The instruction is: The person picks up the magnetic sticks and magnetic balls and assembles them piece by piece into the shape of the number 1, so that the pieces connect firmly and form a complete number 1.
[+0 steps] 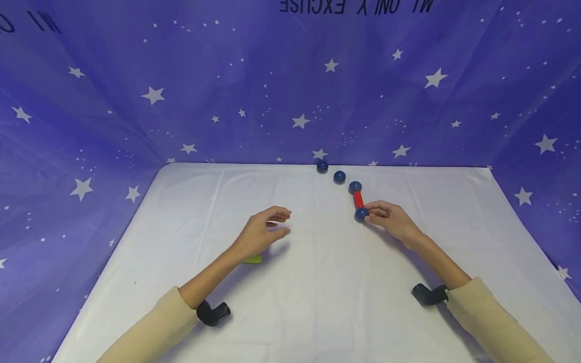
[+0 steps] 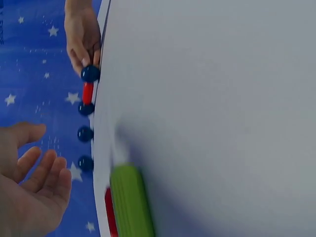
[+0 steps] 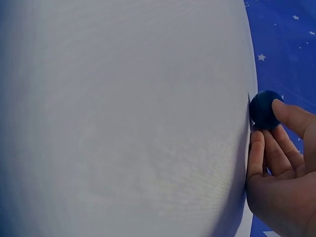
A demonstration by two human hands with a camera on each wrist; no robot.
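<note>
Near blue ball [image 1: 361, 215]: pinched between thumb and fingers of right grip [image 1: 393, 222], over counter [image 1: 308, 292]. Red rod [image 1: 358, 199] extends from ball, beyond fingertips, to second blue ball [image 1: 355, 187]. Left grip [image 1: 257, 234] wide, well apart.

White table [image 1: 313, 292], four blue balls [image 1: 339, 177], red rod [image 1: 358, 199] between two, green block [image 2: 131, 202], red strip [image 2: 111, 217] beside it
</note>
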